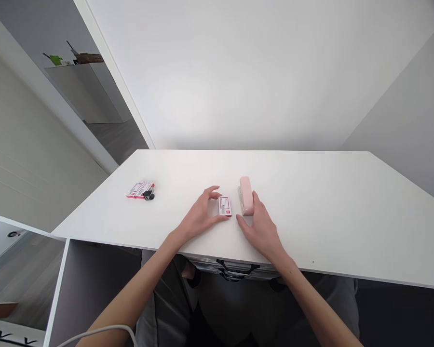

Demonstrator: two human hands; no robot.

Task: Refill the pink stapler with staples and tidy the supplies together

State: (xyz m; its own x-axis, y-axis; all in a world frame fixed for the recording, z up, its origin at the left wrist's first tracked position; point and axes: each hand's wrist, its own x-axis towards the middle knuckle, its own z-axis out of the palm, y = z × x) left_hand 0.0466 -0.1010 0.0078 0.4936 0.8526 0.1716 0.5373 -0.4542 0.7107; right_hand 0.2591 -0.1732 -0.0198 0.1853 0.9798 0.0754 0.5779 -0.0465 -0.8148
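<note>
A small white box with red print (224, 206), which looks like a staple box, lies on the white desk (347, 207) in front of me. My left hand (202, 210) has it between the thumb at its near edge and a finger at its far edge; the index finger is raised. Just to the right, a pink stapler (246, 195) rests on the desk, pointing away from me. The fingers of my right hand (262, 229) lie along the stapler's right side, while the thumb is spread apart near its close end, not closed on it.
On the desk's left part lie more white and red boxes (139, 189) side by side, with black binder clips (149, 194) at their right corner. A wall (253, 72) rises behind the desk. Drawers with black handles (238, 267) are below the front edge. A white cable (104, 328) crosses my left forearm.
</note>
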